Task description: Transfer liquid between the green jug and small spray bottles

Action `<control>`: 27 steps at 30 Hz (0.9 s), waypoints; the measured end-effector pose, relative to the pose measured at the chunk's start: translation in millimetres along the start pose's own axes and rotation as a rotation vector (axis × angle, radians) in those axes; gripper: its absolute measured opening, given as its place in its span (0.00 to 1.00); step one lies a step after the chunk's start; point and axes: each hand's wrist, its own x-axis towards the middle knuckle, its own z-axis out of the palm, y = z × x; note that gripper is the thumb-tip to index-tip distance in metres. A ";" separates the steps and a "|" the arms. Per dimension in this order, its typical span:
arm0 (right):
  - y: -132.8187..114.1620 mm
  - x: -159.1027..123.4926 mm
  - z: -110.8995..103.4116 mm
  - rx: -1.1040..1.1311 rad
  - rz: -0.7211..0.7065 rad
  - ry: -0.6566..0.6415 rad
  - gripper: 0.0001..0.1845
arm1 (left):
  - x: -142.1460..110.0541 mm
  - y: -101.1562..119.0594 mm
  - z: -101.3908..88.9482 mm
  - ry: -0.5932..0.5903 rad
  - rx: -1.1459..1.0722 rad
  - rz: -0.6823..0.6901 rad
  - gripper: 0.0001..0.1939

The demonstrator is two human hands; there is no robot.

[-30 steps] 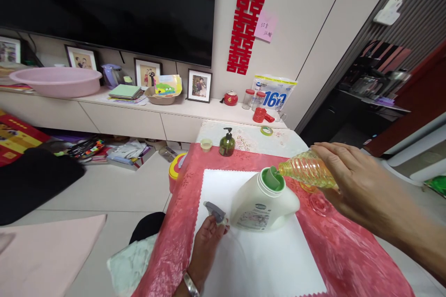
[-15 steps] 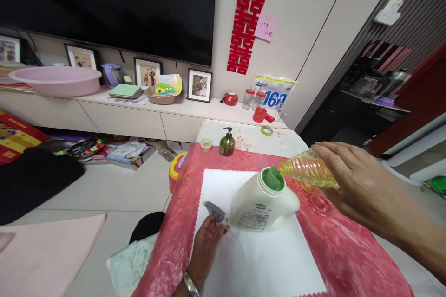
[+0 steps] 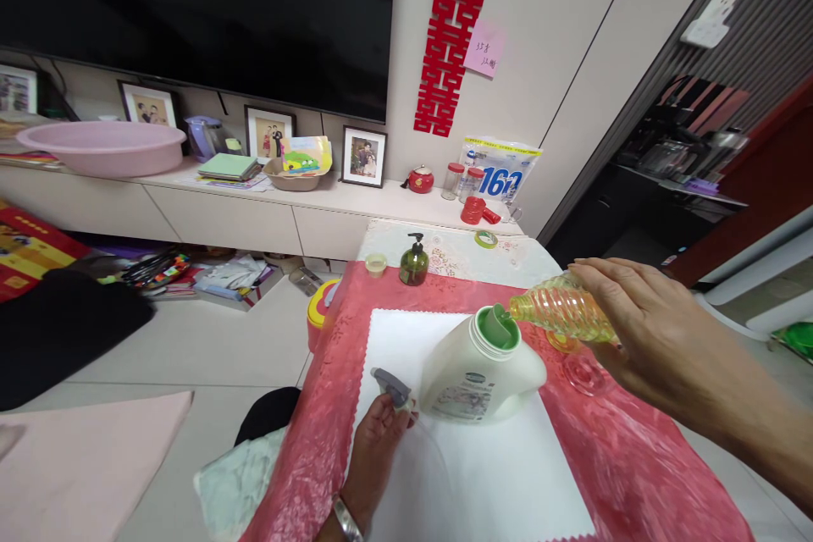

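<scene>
My right hand (image 3: pixel 635 318) is wrapped round a clear ribbed bottle (image 3: pixel 559 311) with a yellow tint, tilted nearly level. Its mouth rests at the green spout in the neck of a large pale green detergent jug (image 3: pixel 476 381). The jug stands upright, uncapped, on a white scallop-edged mat (image 3: pixel 501 474). In front and to its left, my left hand (image 3: pixel 381 432) pinches a grey spray trigger head (image 3: pixel 392 387), whose thin clear tube trails down over the mat. A bracelet circles my left wrist.
A green pump bottle (image 3: pixel 414 262), a small pale cup (image 3: pixel 375 265) and a tape roll (image 3: pixel 486 239) stand on the table's far part. Clear round dishes (image 3: pixel 588 373) lie right of the jug. Behind runs a cabinet (image 3: pixel 241 212) with jars and frames.
</scene>
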 end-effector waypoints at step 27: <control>3.2 0.2 -2.9 -0.028 -0.005 -0.007 0.31 | 1.6 -3.3 -2.0 -0.034 -0.027 0.000 0.23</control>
